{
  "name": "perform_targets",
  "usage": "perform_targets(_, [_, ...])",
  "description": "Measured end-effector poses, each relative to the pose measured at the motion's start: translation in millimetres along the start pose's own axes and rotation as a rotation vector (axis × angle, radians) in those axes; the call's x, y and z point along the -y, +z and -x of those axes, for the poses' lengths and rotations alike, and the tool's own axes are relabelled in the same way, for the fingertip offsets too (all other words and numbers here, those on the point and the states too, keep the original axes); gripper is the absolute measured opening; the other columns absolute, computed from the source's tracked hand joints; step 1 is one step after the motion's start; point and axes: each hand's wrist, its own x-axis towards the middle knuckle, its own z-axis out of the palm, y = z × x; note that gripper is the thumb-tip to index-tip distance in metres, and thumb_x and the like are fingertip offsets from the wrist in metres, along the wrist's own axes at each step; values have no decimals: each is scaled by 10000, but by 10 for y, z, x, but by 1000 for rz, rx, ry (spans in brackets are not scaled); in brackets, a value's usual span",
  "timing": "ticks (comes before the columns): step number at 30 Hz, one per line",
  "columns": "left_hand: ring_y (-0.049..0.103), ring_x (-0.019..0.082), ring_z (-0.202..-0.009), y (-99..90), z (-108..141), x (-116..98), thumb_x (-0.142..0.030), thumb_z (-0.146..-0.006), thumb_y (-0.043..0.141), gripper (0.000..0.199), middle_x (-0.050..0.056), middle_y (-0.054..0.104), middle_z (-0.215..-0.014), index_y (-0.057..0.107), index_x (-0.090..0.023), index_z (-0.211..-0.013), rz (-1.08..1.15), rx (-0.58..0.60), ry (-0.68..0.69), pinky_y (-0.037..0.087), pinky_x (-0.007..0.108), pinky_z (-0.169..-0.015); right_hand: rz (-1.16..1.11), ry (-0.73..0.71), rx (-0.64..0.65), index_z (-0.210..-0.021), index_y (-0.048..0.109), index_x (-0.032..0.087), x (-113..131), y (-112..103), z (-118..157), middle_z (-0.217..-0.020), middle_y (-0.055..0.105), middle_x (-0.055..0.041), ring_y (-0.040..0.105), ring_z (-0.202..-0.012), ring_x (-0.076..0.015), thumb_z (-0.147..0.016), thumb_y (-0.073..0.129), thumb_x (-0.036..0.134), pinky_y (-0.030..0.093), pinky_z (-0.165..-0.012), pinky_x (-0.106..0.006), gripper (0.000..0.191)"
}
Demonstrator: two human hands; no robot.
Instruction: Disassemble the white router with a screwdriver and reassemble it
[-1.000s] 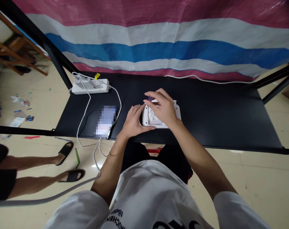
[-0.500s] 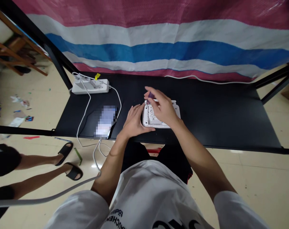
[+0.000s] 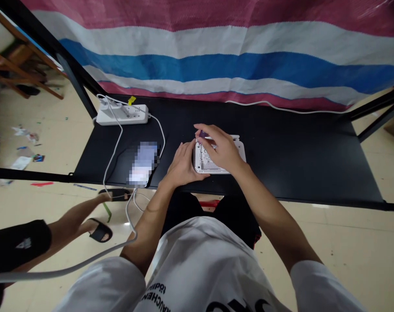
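Observation:
A white router (image 3: 220,168) with a vented underside facing up lies on the black shelf, its folded antennas along the far edge. Around its left side is my left hand (image 3: 183,164), thumb at the near edge and fingers at the far left corner, holding it. My right hand (image 3: 223,148) is above the router and covers much of its middle. Its fingertips pinch the purple handle of a small screwdriver (image 3: 202,134) at the far left corner; the tip is too small to make out.
On the black shelf (image 3: 297,160) to the left are a white power strip (image 3: 138,113) with plugs and a phone (image 3: 144,164) on a cable. A white cable hangs over the front edge. A striped sheet (image 3: 197,67) closes the back. Another person's legs (image 3: 66,221) stand at lower left.
My right hand and the screwdriver have shifted slightly left and lower over the router's corner. My left hand keeps its hold. The other person has stepped closer to the shelf.

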Motion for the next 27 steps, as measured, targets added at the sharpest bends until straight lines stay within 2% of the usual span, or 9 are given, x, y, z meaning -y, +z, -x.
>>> perform_targets(2, [392, 467, -1581, -1, 18, -5, -619, -657, 965, 1378, 214, 423, -1670, 175, -232, -1718, 4, -3, 0, 242, 714, -1333, -11, -31, 21, -1412, 664, 334, 26, -13, -27, -1221, 755, -50, 739, -1138, -224, -1106, 549, 355, 647, -1048, -445, 328])
perform_targets(4, [403, 457, -1575, -17, 34, -25, -582, -667, 968, 1362, 209, 416, -1666, 177, -236, -1720, 27, -6, -2, 309, 681, -1321, -37, -27, -9, -1377, 690, 331, 35, -38, -44, -1205, 761, -46, 747, -1102, -220, -1095, 575, 395, 669, -997, -425, 311])
perform_targets(7, [427, 427, -1562, -50, 46, -66, -536, -684, 964, 1348, 201, 374, -1675, 160, -260, -1729, 69, -21, -2, 402, 620, -1290, -82, 31, -214, -1409, 664, 337, 25, -132, -49, -1183, 759, -44, 767, -1063, -224, -1078, 590, 490, 705, -891, -402, 372])
perform_targets(9, [422, 421, -1567, -65, 48, -88, -515, -692, 961, 1351, 193, 352, -1685, 133, -281, -1734, 72, -40, -2, 408, 619, -1287, -102, 43, -390, -1449, 628, 348, 23, -240, -38, -1171, 752, -37, 784, -1042, -222, -1068, 600, 526, 713, -861, -397, 421])
perform_targets(11, [412, 422, -1573, -71, 49, -101, -505, -703, 955, 1345, 186, 341, -1695, 119, -295, -1735, 61, -61, 1, 403, 626, -1289, -109, 30, -497, -1456, 614, 364, 30, -360, -11, -1153, 744, -24, 798, -1026, -220, -1059, 618, 538, 717, -849, -399, 434])
perform_targets(15, [405, 413, -1578, -67, 55, -105, -488, -710, 958, 1317, 175, 344, -1704, 143, -298, -1728, 41, -88, 19, 392, 612, -1300, -142, 46, -532, -1372, 657, 365, 40, -497, 89, -1082, 743, -4, 811, -972, -206, -1031, 681, 509, 721, -819, -387, 371])
perform_targets(19, [405, 406, -1580, -69, 56, -109, -450, -698, 965, 1311, 175, 355, -1706, 161, -289, -1721, 27, -102, 34, 388, 603, -1302, -206, 117, -569, -1285, 678, 331, 17, -463, 217, -1042, 749, 4, 813, -902, -181, -1000, 739, 459, 719, -767, -341, 319])
perform_targets(24, [447, 414, -1548, -77, 32, -86, -471, -664, 982, 1310, 167, 402, -1683, 214, -295, -1710, 42, -20, -19, 403, 608, -1283, -272, 255, -640, -1110, 660, 289, -63, -429, 359, -930, 743, 35, 801, -799, -150, -939, 812, 434, 694, -676, -274, 271])
perform_targets(27, [470, 417, -1521, -76, 14, -32, -509, -656, 983, 1286, 163, 453, -1640, 259, -290, -1696, 37, 44, -41, 392, 615, -1285, -295, 351, -674, -993, 628, 264, -140, -454, 450, -857, 731, 48, 778, -725, -135, -893, 849, 471, 676, -649, -257, 320])
